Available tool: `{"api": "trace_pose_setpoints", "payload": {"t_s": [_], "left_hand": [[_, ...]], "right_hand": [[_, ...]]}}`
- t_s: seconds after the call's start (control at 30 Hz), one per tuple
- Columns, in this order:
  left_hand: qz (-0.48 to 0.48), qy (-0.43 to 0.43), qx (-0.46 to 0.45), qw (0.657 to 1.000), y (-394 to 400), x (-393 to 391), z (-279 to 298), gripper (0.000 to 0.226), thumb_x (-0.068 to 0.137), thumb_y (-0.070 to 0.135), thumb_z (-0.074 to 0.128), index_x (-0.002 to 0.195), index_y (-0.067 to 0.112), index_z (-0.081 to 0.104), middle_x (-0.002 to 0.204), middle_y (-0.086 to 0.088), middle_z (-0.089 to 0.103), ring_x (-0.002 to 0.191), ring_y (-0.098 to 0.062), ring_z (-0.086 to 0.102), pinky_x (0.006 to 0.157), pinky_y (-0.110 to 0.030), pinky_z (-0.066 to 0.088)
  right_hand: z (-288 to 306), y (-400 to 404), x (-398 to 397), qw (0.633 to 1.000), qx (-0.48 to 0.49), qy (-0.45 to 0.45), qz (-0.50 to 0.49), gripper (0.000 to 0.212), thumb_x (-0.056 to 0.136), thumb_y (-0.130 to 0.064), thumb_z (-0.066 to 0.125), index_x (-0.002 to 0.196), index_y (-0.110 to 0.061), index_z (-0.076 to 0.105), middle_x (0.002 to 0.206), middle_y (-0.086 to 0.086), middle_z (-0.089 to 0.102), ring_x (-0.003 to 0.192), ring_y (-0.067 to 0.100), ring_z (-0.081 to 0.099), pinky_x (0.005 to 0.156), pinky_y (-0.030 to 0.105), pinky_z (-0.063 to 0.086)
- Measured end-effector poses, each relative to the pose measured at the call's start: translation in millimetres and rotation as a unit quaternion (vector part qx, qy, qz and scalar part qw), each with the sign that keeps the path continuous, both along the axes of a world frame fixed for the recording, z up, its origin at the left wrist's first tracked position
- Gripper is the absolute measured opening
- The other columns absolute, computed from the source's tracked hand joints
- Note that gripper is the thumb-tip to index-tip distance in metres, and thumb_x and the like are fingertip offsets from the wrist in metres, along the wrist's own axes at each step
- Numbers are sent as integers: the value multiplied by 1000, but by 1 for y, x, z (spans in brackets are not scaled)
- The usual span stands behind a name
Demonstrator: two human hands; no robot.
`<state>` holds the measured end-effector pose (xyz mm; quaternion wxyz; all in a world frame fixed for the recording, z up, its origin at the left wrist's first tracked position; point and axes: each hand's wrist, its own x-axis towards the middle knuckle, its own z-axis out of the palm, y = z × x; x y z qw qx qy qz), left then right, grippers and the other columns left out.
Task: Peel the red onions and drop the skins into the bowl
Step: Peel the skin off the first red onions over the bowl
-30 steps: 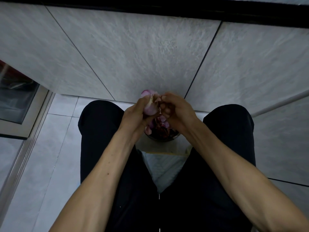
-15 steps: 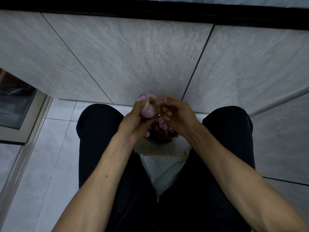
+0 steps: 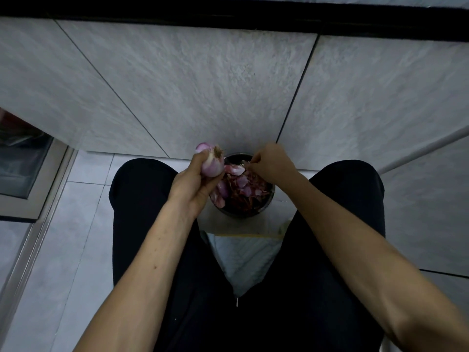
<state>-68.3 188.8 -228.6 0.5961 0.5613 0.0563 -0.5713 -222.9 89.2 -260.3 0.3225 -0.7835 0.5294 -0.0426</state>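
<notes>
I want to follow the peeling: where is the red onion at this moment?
In the head view the red onion sits left of centre, gripped by the left hand just left of the bowl.

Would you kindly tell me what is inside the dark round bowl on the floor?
The dark round bowl holds a heap of pink and reddish onion skins. What lies beneath the heap, and the bowl's left part behind the left hand, is covered.

No text, label, brand, number or sign can be read anywhere in the head view.
</notes>
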Motion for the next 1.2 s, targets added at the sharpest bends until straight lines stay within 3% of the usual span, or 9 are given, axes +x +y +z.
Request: {"api": "trace_pose_setpoints", "payload": {"t_s": [0.1, 0.37, 0.47, 0.53, 0.77, 0.93, 1.07, 1.13, 1.2], "left_hand": [[-9, -2, 3, 1000, -1, 1, -2, 20, 95, 19, 67, 102, 0, 65, 83, -10, 78, 75, -17, 76, 67, -31, 62], [-25, -21, 19, 999, 0, 5, -7, 16, 96, 18, 66, 96, 3, 67, 83, -9, 77, 74, -16, 76, 68, -29, 62], [-33, -30, 25, 999, 0, 5, -10, 16, 95, 19, 67, 97, 3, 67, 91, -12, 76, 78, -17, 75, 67, -28, 62], [-37, -36, 28, 998, -1, 5, -12, 17, 95, 19, 67, 97, 2, 68, 97, -14, 75, 86, -20, 74, 69, -29, 63], [-49, -38, 31, 998, 0, 3, -14, 19, 96, 19, 67, 101, 0, 69, 107, -18, 74, 100, -26, 72, 81, -34, 62], [-52, -36, 33, 997, 1, 5, -15, 19, 96, 19, 67, 101, 1, 70, 102, -16, 76, 95, -23, 74, 76, -31, 63], [-58, -38, 40, 997, 2, 3, -13, 19, 96, 19, 67, 101, 1, 71, 97, -13, 77, 89, -21, 74, 78, -31, 63], [-58, -42, 43, 996, 3, 3, -13, 18, 95, 19, 68, 97, 2, 71, 95, -13, 77, 89, -21, 74, 80, -32, 62], [-60, -43, 42, 996, 2, 3, -14, 18, 95, 20, 69, 98, 2, 71, 99, -14, 77, 91, -22, 74, 82, -32, 62]], "right_hand": [[-13, -14, 9, 997, 6, 72, 31, 37, 83, -34, 75, 90, 2, 75, 85, 16, 72, 74, 23, 66, 74, 34, 58], [-26, -17, 13, 995, 25, 83, 42, 28, 83, -23, 73, 66, -12, 53, 76, 8, 57, 73, 22, 56, 54, 24, 37], [-27, -15, 16, 993, 44, 73, 81, 9, 85, -7, 64, 85, -2, 71, 93, 15, 69, 84, 24, 63, 64, 26, 45], [-29, -13, 16, 987, 65, 90, 116, 23, 85, -2, 58, 103, 3, 72, 105, 17, 70, 94, 28, 64, 77, 30, 50], [-31, -7, 12, 991, 0, 99, 92, 20, 85, -19, 65, 90, 1, 62, 79, 11, 57, 73, 24, 55, 61, 29, 42], [-33, -9, 19, 987, 23, 115, 114, 11, 85, -14, 64, 85, -4, 59, 83, 11, 56, 79, 25, 57, 65, 30, 44], [-50, -6, 16, 975, 88, 152, 136, 32, 85, -16, 59, 113, -3, 56, 107, 11, 60, 100, 31, 60, 83, 37, 53], [-45, -5, 16, 978, 64, 159, 118, 12, 87, -15, 60, 88, -4, 55, 91, 9, 55, 85, 26, 58, 72, 32, 48], [-42, -6, 17, 982, 43, 151, 102, 25, 84, -12, 62, 68, -11, 44, 78, 7, 50, 71, 23, 52, 66, 31, 44]]}}
